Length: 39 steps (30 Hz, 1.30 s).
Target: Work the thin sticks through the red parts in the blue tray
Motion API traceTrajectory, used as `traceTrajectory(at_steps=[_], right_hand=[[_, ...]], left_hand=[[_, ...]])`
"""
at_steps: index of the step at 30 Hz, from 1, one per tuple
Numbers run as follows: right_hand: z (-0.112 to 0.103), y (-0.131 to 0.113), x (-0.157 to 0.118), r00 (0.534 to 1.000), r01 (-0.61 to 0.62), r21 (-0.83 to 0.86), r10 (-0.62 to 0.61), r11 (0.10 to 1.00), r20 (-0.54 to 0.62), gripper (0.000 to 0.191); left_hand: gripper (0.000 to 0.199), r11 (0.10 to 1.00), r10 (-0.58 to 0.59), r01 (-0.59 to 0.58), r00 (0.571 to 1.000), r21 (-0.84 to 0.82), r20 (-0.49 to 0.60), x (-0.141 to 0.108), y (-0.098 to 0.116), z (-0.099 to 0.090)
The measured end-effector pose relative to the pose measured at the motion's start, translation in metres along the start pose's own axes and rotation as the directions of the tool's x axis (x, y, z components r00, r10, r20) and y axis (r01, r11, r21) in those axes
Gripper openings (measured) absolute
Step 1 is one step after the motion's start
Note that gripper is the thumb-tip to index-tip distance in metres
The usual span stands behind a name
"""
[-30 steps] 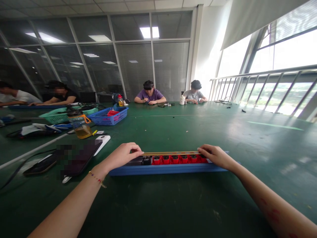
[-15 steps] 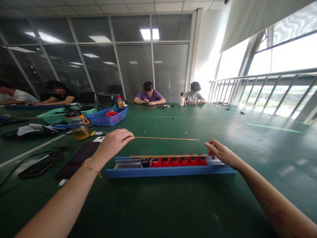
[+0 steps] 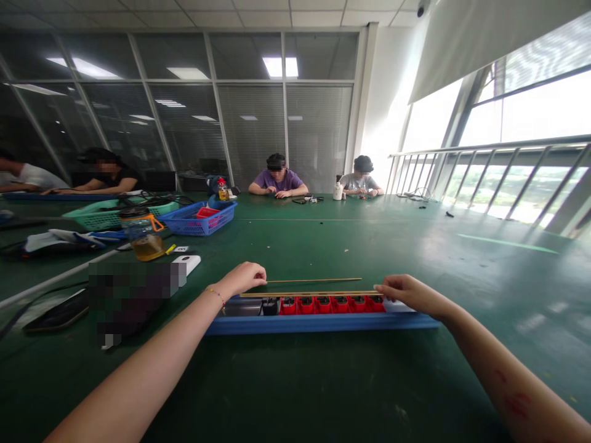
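My left hand [image 3: 244,279] pinches one end of a thin, straw-coloured stick [image 3: 314,281]. That stick stretches to the right, just beyond a long blue channel-shaped tray [image 3: 323,324]. More thin sticks [image 3: 318,294] lie lengthwise along the tray's far side. My right hand [image 3: 409,291] has its fingertips closed at the right end of these sticks, above the tray's right part. Inside the tray stands a row of several red holders [image 3: 323,306] with dark metallic parts in them. A black block [image 3: 269,306] sits at the left end of that row.
On the left are a blue basket [image 3: 198,221], a green basket [image 3: 92,214], a jar of amber liquid [image 3: 146,240] and a phone-like dark device [image 3: 58,312]. Several people sit at the far side of the green table [image 3: 295,240]; a white bottle [image 3: 337,192] stands there.
My left hand has come down and to the right with its stick, closer to the tray. My right hand has shifted slightly left, its fingers closing at the ends of the lying sticks.
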State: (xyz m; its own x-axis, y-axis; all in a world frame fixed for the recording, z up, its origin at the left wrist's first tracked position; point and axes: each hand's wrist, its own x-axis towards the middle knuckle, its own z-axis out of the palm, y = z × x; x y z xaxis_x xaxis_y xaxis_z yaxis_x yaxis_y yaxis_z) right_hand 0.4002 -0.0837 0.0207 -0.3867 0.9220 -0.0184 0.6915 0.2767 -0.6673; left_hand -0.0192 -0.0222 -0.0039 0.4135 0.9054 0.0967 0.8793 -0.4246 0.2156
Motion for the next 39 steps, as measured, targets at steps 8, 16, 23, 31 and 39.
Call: traceTrajectory(at_steps=[8, 16, 23, 31, 39], right_hand=[[-0.017, 0.013, 0.005, 0.912, 0.054, 0.196, 0.031, 0.979, -0.409, 0.042], [-0.05, 0.055, -0.005, 0.826, 0.019, 0.237, 0.119, 0.971, -0.552, 0.039], [-0.022, 0.052, 0.027, 0.891, -0.105, -0.068, 0.064, 0.992, -0.45, 0.045], [-0.001, 0.032, 0.068, 0.992, 0.018, -0.272, -0.051, 0.962, -0.116, 0.038], [0.01, 0.036, 0.091, 0.997, 0.041, -0.329, -0.062, 0.943, -0.051, 0.019]], left_hand=[[0.019, 0.998, 0.012, -0.01, 0.999, -0.059, 0.031, -0.002, -0.004, 0.004], [0.018, 0.995, 0.019, -0.016, 1.0, -0.103, 0.023, -0.003, -0.01, 0.007], [0.032, 0.996, -0.031, 0.025, 0.997, -0.085, -0.068, -0.008, 0.002, -0.003], [0.039, 0.994, 0.044, -0.056, 0.992, -0.099, -0.121, -0.044, 0.039, -0.05], [0.025, 0.992, 0.123, -0.123, 0.992, -0.007, 0.003, -0.073, 0.059, -0.056]])
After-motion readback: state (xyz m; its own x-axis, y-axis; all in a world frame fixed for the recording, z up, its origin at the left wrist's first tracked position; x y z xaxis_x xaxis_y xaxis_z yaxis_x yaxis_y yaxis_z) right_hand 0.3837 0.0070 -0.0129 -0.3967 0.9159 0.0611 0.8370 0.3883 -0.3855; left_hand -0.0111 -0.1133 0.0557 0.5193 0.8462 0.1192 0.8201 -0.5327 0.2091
